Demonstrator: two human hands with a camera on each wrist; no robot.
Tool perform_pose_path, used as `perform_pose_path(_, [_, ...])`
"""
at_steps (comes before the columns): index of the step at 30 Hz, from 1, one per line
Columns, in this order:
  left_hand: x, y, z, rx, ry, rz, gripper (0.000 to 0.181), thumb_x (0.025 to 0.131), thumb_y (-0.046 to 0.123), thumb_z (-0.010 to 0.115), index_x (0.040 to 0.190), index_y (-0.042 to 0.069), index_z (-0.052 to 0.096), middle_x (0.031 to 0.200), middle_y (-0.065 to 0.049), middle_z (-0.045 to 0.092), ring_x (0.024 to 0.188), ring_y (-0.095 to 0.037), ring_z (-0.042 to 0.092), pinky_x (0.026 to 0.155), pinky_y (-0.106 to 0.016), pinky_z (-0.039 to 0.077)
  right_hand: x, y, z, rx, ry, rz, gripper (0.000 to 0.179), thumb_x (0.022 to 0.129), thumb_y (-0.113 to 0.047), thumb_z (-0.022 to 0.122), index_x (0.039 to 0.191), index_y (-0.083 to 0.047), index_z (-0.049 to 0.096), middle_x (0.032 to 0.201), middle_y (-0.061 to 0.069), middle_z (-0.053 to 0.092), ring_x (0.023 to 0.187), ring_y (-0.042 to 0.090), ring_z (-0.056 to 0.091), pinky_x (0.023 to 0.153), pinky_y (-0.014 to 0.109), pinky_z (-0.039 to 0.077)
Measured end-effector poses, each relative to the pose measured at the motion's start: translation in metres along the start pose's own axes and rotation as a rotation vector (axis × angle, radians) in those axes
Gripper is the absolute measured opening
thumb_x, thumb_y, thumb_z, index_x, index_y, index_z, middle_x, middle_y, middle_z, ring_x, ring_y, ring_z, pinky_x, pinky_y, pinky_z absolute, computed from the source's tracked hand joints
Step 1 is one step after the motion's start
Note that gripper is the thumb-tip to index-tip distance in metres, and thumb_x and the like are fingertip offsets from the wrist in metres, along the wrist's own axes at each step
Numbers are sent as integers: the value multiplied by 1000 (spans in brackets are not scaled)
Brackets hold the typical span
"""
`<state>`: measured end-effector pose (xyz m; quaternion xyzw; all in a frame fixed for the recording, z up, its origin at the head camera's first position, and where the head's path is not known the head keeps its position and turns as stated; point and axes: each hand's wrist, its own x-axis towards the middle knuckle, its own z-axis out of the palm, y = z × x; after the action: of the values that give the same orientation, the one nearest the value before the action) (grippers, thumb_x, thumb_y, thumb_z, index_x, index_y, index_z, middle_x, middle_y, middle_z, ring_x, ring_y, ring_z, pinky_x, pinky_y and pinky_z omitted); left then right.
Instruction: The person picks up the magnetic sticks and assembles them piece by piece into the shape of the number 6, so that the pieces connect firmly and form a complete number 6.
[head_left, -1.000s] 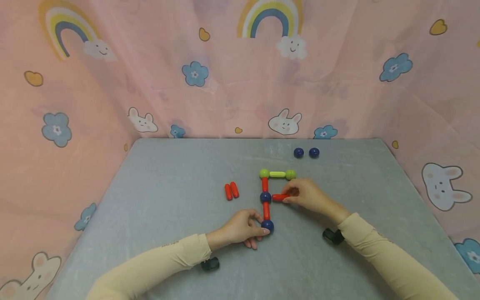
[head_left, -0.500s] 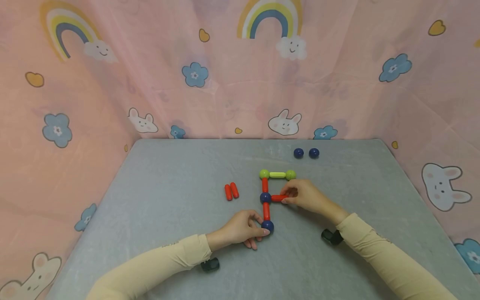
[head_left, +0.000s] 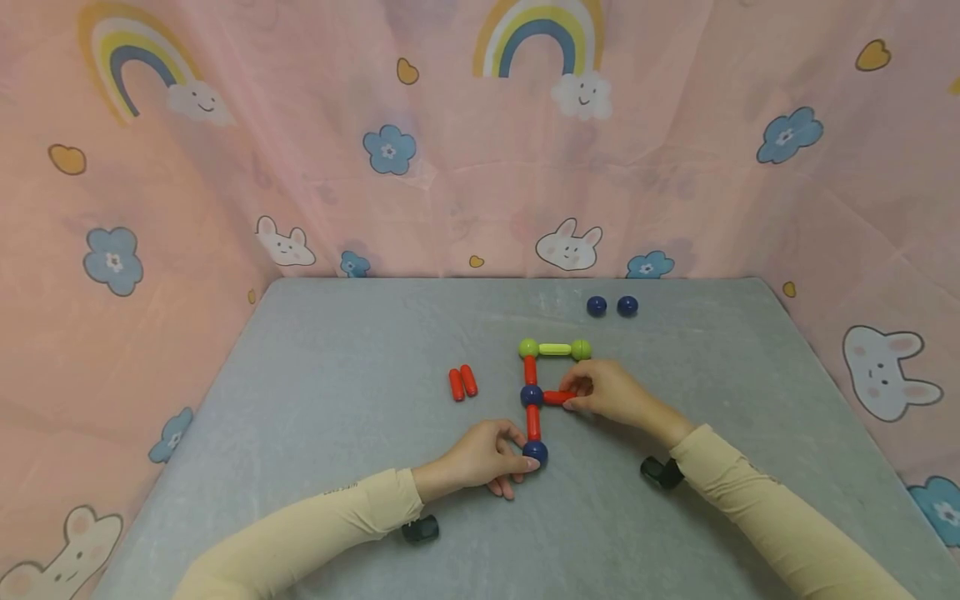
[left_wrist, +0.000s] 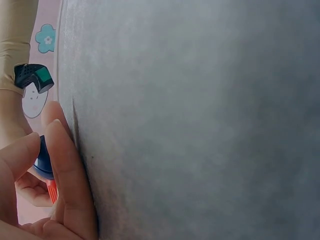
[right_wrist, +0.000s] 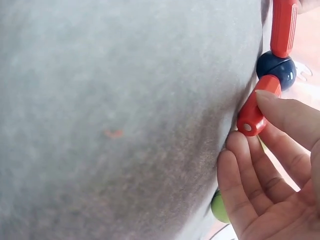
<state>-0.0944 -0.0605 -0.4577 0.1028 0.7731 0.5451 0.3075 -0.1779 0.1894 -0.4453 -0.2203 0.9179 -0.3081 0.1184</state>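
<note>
Red rod [head_left: 556, 397], right of centre in the head view, is pinched between thumb and fingers of the right hand [head_left: 611, 392], which reaches in from the lower right and partly covers it; its long axis runs nearly sideways, the left end touching the middle blue ball [head_left: 531, 395]. From the lower left, the left hand [head_left: 480, 454] grips the lower blue ball [head_left: 536, 452]. Beyond, a lime bar [head_left: 555, 349] lies just above the right hand, two loose red rods [head_left: 457, 385] further left, two loose blue balls [head_left: 597, 306] near the counter's [head_left: 360, 350] top edge.
</note>
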Motion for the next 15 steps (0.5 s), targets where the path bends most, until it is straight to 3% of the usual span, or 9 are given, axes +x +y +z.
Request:
perform_pose_path(10, [-2, 1, 0, -7, 0, -1, 30, 88, 23, 76, 108, 7, 60, 72, -11, 71, 47, -9, 63, 43, -21, 52, 9, -12, -9, -4, -74, -3, 19, 82, -21, 80, 97, -11, 72, 88, 0, 71, 77, 11, 60, 69, 25, 52])
perform_pose_path(15, [-2, 1, 0, -13, -6, 10, 29, 88, 22, 76, 107, 7, 59, 71, -11, 70, 47, -9, 63, 44, -20, 52, 22, -24, -16, -33, -68, -34, 19, 84, -20, 78, 99, -9, 73, 92, 2, 72, 82, 12, 63, 74, 30, 56])
